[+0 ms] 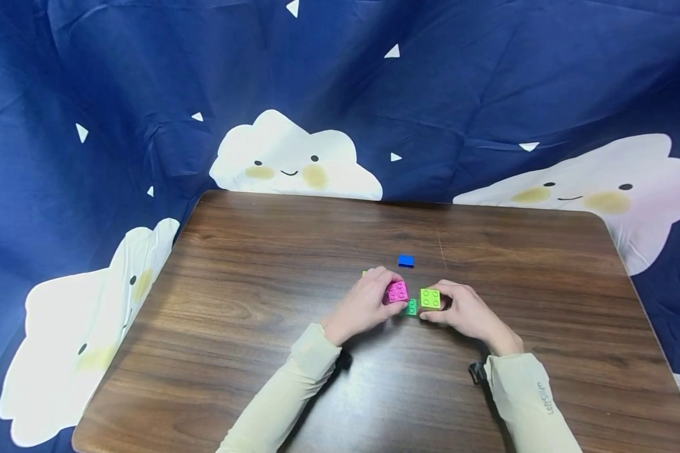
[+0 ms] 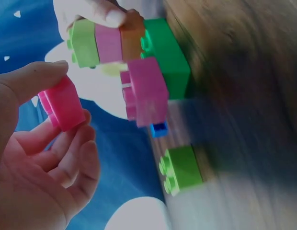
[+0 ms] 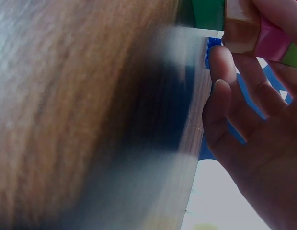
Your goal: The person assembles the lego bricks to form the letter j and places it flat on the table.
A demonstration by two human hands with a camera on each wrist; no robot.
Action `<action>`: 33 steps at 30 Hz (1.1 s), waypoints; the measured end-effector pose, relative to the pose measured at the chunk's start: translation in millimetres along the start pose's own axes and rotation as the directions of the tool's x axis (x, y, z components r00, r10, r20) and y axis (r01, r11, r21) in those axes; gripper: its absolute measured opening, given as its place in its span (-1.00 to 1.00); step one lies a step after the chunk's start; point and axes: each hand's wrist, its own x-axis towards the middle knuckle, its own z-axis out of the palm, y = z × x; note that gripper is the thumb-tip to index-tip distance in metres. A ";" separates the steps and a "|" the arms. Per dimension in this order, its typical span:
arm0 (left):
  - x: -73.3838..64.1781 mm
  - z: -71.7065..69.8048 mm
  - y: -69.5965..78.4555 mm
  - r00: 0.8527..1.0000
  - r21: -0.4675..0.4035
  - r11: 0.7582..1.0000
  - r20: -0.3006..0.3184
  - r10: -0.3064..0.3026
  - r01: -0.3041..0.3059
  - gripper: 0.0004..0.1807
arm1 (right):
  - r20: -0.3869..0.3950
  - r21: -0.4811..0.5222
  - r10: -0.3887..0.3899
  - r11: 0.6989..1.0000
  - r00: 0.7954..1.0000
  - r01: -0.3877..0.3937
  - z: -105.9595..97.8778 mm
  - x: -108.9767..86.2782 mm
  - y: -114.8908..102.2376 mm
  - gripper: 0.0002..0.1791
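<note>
My left hand (image 1: pixel 365 299) pinches a bright pink toy brick (image 2: pixel 63 103) between thumb and fingers, its studs facing up. Close by, a green brick (image 2: pixel 167 60) stands on the table with a column on one end: an orange brick (image 3: pixel 241 26), a pink one (image 2: pixel 108 43) and a lime brick (image 1: pixel 430 298) on top. My right hand (image 1: pixel 469 313) grips this column by its sides. Another pink brick (image 2: pixel 147 91) appears in front of the green brick in the left wrist view; whether it is attached there I cannot tell.
A flat blue brick (image 1: pixel 406 260) lies on the wooden table (image 1: pixel 260 264) beyond the hands. A separate lime brick (image 2: pixel 183 167) stands near the left hand, mostly hidden by it in the head view. A blue cloth (image 1: pixel 340 75) with clouds hangs behind the table.
</note>
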 end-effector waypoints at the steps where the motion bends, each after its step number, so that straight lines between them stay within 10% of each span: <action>1: 1.2 0.7 2.1 1.000 0.008 1.000 -0.001 0.008 -0.008 -0.61 | -0.004 -0.002 -0.009 1.000 1.000 0.009 0.3 0.0 0.5 -0.60; 33: 27.6 15.4 32.0 0.992 0.098 0.990 0.083 0.092 -0.100 -0.55 | -0.059 0.016 -0.140 0.990 0.988 0.141 2.9 0.4 5.8 -0.77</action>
